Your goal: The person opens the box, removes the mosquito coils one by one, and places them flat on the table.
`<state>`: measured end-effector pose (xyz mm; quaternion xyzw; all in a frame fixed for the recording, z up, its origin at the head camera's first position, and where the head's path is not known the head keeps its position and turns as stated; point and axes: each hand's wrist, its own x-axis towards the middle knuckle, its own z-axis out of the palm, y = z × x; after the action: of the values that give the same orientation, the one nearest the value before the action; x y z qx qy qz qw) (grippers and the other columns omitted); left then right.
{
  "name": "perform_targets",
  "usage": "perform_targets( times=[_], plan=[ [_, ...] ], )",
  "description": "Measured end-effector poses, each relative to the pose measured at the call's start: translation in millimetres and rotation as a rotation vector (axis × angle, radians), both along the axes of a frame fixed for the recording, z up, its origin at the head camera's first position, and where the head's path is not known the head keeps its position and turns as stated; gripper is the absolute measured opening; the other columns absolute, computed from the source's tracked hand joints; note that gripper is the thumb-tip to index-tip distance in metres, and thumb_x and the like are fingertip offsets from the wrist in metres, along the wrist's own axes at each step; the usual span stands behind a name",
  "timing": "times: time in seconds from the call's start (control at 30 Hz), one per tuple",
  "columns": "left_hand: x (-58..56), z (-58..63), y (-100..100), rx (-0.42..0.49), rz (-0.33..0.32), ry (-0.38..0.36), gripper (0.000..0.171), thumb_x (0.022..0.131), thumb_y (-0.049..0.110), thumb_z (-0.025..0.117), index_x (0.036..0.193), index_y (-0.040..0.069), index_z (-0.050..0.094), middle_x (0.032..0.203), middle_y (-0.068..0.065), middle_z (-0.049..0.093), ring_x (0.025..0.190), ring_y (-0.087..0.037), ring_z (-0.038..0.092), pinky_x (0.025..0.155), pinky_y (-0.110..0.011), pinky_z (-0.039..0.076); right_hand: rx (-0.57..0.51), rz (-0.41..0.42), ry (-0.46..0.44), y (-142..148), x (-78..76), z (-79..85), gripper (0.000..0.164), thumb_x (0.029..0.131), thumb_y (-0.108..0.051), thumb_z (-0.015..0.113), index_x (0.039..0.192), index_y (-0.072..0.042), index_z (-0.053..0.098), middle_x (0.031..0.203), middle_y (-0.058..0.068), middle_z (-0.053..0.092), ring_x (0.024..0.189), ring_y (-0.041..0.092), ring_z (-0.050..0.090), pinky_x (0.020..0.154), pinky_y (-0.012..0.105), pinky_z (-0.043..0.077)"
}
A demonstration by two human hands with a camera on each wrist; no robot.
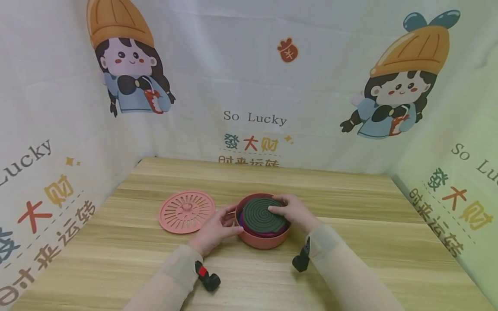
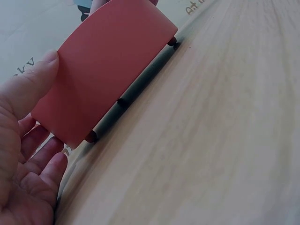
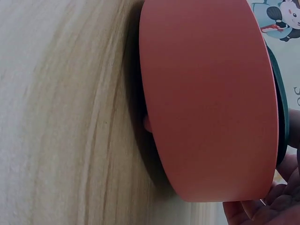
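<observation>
A round coral-red mosquito coil holder (image 1: 264, 242) stands on short feet on the table. Dark green mosquito coils (image 1: 257, 218) fill its opening, and their edge shows above the rim in the right wrist view. Something purple (image 1: 268, 235) peeks out below them. My left hand (image 1: 214, 230) holds the holder's left side, its thumb on the outer wall (image 2: 108, 65) and its fingers around the side. My right hand (image 1: 296, 214) lies over the right rim with its thumb on top of the coils and its fingers at their far edge, gripping them; the fingertips are partly hidden.
A pink slotted lid (image 1: 167, 216) with a small central knob lies flat on the wooden table (image 1: 350, 207), left of the holder. Printed cloth (image 1: 319, 86) hangs behind the table and along both sides.
</observation>
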<state>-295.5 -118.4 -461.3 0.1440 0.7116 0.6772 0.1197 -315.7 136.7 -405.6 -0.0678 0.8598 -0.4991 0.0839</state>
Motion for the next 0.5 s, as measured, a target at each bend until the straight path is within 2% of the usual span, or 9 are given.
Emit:
perform_targets(
  times=[0.17, 0.5],
  plan=[
    [-0.6, -0.3, 0.1, 0.004, -0.004, 0.001, 0.076, 0.081, 0.011, 0.078, 0.146, 0.006, 0.037, 0.148, -0.017, 0.038, 0.137, -0.031, 0.036, 0.109, -0.04, 0.035, -0.034, -0.009, -0.028, 1.0, -0.3, -2.0, 0.045, 0.092, -0.02, 0.067, 0.133, -0.003, 0.056, 0.142, 0.017, 0.047, 0.131, 0.033, 0.041, 0.107, 0.047, 0.037],
    [1.5, 1.5, 0.2, -0.004, 0.002, 0.003, 0.078, 0.081, 0.013, 0.078, 0.146, 0.007, 0.037, 0.149, -0.016, 0.038, 0.137, -0.03, 0.035, 0.109, -0.039, 0.035, -0.008, -0.027, -0.003, -0.3, 3.2, -0.2, 0.041, 0.091, -0.02, 0.068, 0.128, -0.004, 0.06, 0.144, 0.017, 0.044, 0.134, 0.035, 0.037, 0.11, 0.051, 0.032]
  ],
)
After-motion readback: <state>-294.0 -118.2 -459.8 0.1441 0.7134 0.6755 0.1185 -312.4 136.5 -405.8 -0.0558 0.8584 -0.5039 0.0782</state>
